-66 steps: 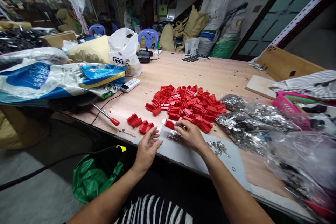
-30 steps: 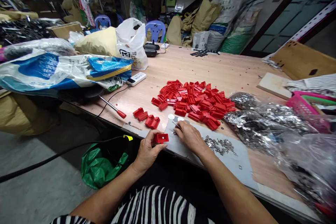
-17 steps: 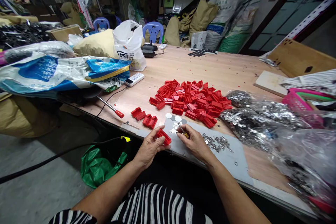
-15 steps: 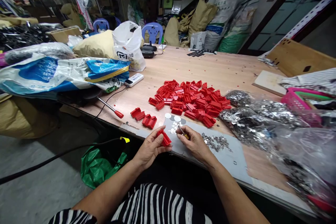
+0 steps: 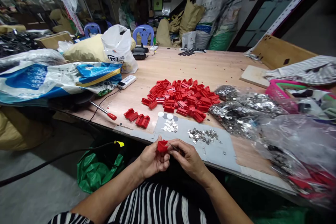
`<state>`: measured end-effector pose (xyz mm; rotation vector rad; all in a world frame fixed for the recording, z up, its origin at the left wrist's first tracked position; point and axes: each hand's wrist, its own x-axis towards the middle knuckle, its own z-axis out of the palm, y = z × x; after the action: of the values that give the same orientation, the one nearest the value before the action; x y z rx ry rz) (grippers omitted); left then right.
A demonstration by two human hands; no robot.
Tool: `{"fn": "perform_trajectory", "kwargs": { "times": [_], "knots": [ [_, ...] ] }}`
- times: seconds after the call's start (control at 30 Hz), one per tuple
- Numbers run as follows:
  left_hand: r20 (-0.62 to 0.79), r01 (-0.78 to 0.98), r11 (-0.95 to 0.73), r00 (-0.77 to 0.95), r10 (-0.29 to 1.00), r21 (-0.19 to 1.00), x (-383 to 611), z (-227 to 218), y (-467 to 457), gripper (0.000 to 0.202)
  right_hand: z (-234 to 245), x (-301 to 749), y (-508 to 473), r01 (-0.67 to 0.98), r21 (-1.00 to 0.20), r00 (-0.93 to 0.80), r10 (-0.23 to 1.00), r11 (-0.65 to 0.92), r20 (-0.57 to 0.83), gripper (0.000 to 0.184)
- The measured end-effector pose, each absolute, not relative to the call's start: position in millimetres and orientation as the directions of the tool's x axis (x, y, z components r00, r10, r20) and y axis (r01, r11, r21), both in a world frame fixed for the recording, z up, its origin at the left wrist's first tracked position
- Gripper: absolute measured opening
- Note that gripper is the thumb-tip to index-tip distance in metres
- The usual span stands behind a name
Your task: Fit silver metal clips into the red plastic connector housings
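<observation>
My left hand (image 5: 151, 160) is closed on a small red plastic part (image 5: 162, 146), held in front of my body just below the table's near edge. Close beside it, my right hand (image 5: 188, 158) pinches a thin dark tool (image 5: 173, 146) whose tip points at the red part. On the table lies a large heap of the same red parts (image 5: 181, 98), and a few more red parts (image 5: 137, 118) sit apart to its left. Two small piles of tiny metal pieces (image 5: 202, 135) rest on a grey mat (image 5: 223, 147).
Clear bags of shiny metal pieces (image 5: 244, 112) fill the right side, with a pink basket (image 5: 278, 94) behind. A red-handled screwdriver (image 5: 103, 112), a white remote (image 5: 126, 81) and blue-white sacks (image 5: 52, 80) lie left. A green bag (image 5: 94, 175) sits on the floor.
My left hand picked up a red part from the table. Both hands then drew back off the mat toward my body, with the tool now at the part.
</observation>
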<state>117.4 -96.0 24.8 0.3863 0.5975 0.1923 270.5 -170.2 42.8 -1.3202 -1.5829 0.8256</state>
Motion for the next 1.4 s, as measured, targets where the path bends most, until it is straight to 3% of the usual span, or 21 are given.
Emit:
{"fn": "perform_trajectory", "kwargs": {
  "times": [0.07,0.17,0.27,0.43,0.57,0.77,0.97,1.17,1.4],
  "knots": [
    [-0.463,-0.084,0.842,0.804,0.373,0.533,118.0,26.5,-100.2,0.058,33.8,268.1,-175.7,0.406,-0.897,0.084,0.970,0.174,0.226,0.012],
    [-0.348,-0.135,0.604,0.710,0.611,0.786,119.4,30.3,-107.1,0.055,27.2,263.0,-181.6,0.429,-0.895,0.195,0.955,0.119,0.221,0.013],
    [-0.282,-0.125,0.452,0.628,0.726,0.883,121.2,32.4,-112.2,0.046,26.5,256.4,-185.3,0.414,-0.906,0.216,0.958,0.086,0.190,0.015],
    [-0.281,-0.245,0.545,0.650,0.706,0.802,119.7,32.8,-111.2,0.041,25.9,257.3,-190.8,0.304,-0.953,0.345,0.932,0.003,0.113,0.019],
    [-0.250,-0.258,0.549,0.685,0.685,0.795,117.0,35.9,-108.9,0.043,29.7,270.7,-197.1,0.354,-0.935,0.424,0.895,-0.022,0.139,0.021],
    [-0.244,-0.262,0.573,0.714,0.657,0.776,122.4,42.0,-113.2,0.045,42.6,278.8,-203.8,0.478,-0.878,0.365,0.917,-0.036,0.162,0.016],
    [-0.228,-0.294,0.565,0.701,0.676,0.771,128.6,44.8,-115.3,0.043,51.7,276.2,-207.4,0.585,-0.806,0.227,0.936,0.091,0.270,0.009],
    [-0.229,-0.259,0.565,0.725,0.649,0.783,129.8,45.7,-116.5,0.040,50.9,279.1,-212.3,0.593,-0.785,0.113,0.947,0.179,0.301,0.010],
    [-0.244,-0.201,0.582,0.766,0.595,0.788,129.3,40.7,-117.4,0.041,50.9,279.6,-217.5,0.566,-0.811,0.087,0.968,0.145,0.234,0.012]
  ]
}}
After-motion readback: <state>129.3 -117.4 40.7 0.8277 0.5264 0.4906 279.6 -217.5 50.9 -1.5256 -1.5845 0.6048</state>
